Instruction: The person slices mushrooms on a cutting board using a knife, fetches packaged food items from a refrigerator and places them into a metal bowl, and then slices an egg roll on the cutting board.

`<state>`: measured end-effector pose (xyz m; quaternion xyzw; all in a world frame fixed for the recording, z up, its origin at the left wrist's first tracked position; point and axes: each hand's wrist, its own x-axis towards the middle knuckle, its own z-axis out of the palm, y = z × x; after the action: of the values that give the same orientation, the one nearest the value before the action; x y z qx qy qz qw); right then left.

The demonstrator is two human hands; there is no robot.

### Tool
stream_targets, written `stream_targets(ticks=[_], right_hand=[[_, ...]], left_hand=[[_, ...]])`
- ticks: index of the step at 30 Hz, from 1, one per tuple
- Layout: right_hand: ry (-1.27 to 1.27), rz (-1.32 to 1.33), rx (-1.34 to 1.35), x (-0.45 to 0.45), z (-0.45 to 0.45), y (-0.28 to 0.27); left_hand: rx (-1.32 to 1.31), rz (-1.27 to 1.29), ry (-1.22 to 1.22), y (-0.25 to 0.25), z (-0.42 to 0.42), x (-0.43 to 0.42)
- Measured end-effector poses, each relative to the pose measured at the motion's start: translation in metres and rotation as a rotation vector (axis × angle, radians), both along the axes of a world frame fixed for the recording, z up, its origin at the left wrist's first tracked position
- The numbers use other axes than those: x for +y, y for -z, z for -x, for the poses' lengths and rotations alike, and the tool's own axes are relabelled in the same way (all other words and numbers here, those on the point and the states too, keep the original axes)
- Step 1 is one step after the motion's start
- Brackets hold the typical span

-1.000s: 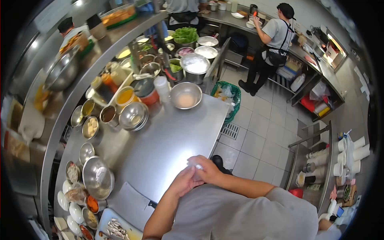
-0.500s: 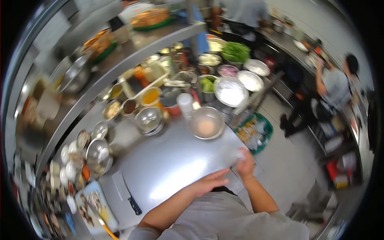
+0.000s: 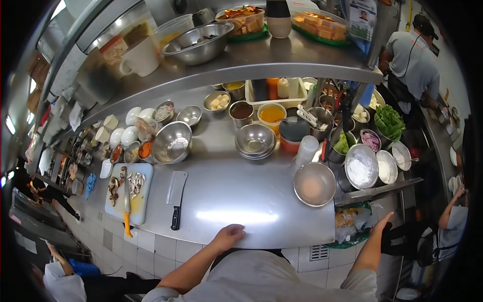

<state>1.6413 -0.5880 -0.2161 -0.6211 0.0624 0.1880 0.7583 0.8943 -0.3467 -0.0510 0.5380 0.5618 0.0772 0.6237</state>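
My left hand (image 3: 230, 237) is at the front edge of the steel worktable (image 3: 241, 201), fingers loosely bent with nothing in them. Off the table's right end, my right hand (image 3: 381, 225) stretches out with its fingers extended, beside a green basket (image 3: 338, 244) that has clear plastic bags (image 3: 349, 225) in it. I see nothing in that hand. A steel bowl (image 3: 328, 187) with a pinkish bottom stands at the table's right corner. Left of my left hand lies a cleaver (image 3: 176, 194) with a black handle.
A cutting board (image 3: 143, 205) bears chopped mushrooms (image 3: 136, 184) and an orange-handled knife (image 3: 127, 216). Stacked steel bowls (image 3: 255, 141), sauces and a flour bowl (image 3: 361, 166) line the back. A steel shelf (image 3: 282, 54) overhangs the table. Co-workers (image 3: 412, 60) stand at the right and lower left.
My view has swung, bringing the table's left side in. My hands have moved apart, the right one outward over the basket side. A blurred whitish thing at my right hand no longer shows.
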Motion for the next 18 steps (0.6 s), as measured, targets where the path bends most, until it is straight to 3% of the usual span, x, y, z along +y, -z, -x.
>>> stream_targets(ticks=[1,3,5,8,9,11,12,13,14,17,18], right_hand=[[-0.006,-0.002,0.001,0.008,0.013,-0.003],[0.142,0.346,-0.172,0.020,0.044,-0.007],[-0.092,0.831,-0.437,-0.019,0.034,0.069],[-0.268,1.455,-0.459,-0.043,0.179,0.059],[-0.353,1.560,-0.527,-0.070,0.215,0.088],[-0.634,1.564,-0.360,-0.116,0.305,0.090],[-0.849,1.577,-0.320,-0.157,0.337,0.131],[-1.083,1.509,-0.164,-0.206,0.374,0.163],[-1.306,1.418,-0.001,-0.218,0.404,0.155],[-1.276,1.363,0.183,-0.232,0.481,0.073],[-1.244,1.352,0.208,-0.228,0.493,0.053]], left_hand=[[0.001,-0.002,-0.006,0.007,0.002,0.006],[-0.057,-0.068,-0.005,0.016,0.007,0.016],[-0.107,-0.266,0.012,0.005,0.002,0.049],[-0.055,-0.399,-0.036,-0.011,-0.006,0.138],[-0.049,-0.570,-0.029,-0.010,-0.008,0.175],[0.079,-0.844,-0.048,-0.026,-0.019,0.250],[0.200,-0.989,-0.067,-0.018,-0.021,0.292],[0.348,-1.013,-0.108,0.000,-0.023,0.338],[0.496,-1.035,-0.148,0.013,-0.023,0.375],[0.439,-0.924,-0.157,-0.007,-0.023,0.432],[0.637,-0.977,0.137,-0.010,-0.018,0.453]])
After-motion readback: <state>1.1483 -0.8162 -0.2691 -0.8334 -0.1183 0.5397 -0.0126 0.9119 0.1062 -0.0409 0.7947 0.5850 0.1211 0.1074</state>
